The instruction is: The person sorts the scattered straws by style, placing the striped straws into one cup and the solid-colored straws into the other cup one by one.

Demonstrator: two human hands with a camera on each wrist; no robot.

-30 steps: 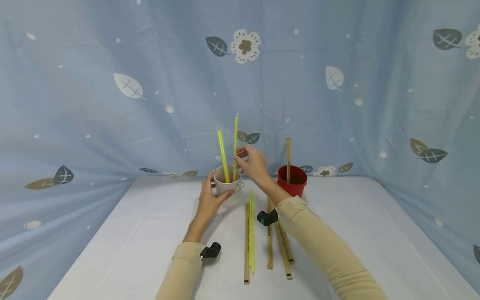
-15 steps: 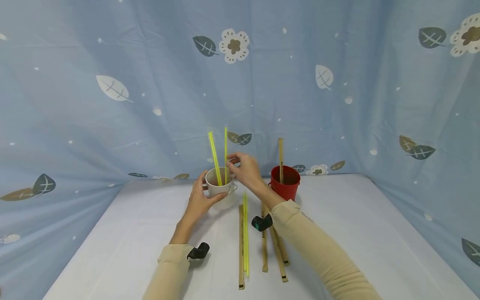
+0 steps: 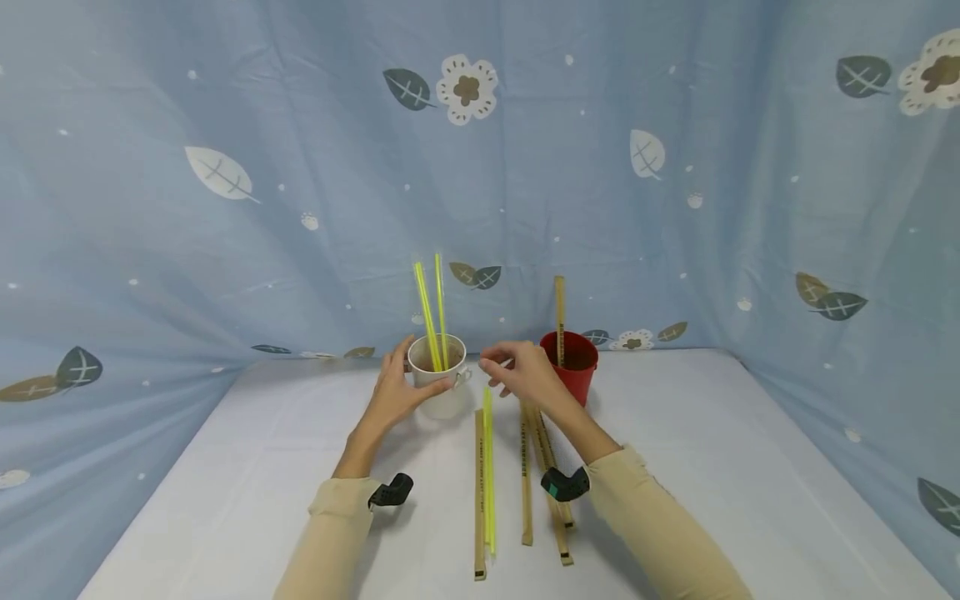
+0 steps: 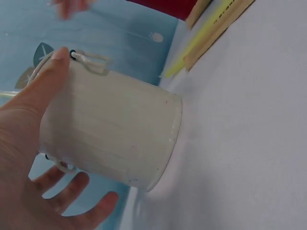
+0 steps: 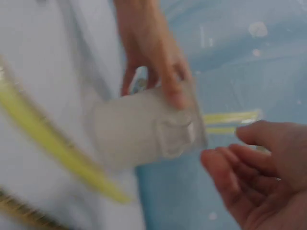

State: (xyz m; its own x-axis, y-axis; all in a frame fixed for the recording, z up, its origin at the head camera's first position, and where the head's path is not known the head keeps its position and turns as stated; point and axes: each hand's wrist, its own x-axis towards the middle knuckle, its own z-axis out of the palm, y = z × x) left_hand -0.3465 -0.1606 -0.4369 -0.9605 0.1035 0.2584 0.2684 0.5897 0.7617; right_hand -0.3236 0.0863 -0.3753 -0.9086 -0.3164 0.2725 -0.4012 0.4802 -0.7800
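Note:
A small white metal bucket (image 3: 442,387) with side handles stands at the back of the table, yellow straws (image 3: 426,317) in clear wrappers leaning upright inside it. My left hand (image 3: 392,396) holds it from the left, thumb across the near side and fingers round the far side. To its right, my right hand (image 3: 525,373) is in the air with loosely bent fingers and nothing between them. In the right wrist view, the bucket (image 5: 129,129) is blurred, and the right fingers (image 5: 223,179) are apart from it.
A red bucket (image 3: 576,379) with one brown paper-wrapped stick (image 3: 560,317) stands behind the right hand. On the white table (image 3: 247,500) lie a yellow straw (image 3: 489,475) beside a brown paper-wrapped stick (image 3: 480,500), and several more brown sticks (image 3: 527,492). A patterned blue curtain (image 3: 337,125) hangs behind.
My right hand has lowered a yellow straw into the white bucket, let go of it and moved right and down. The left hand has stayed on the bucket.

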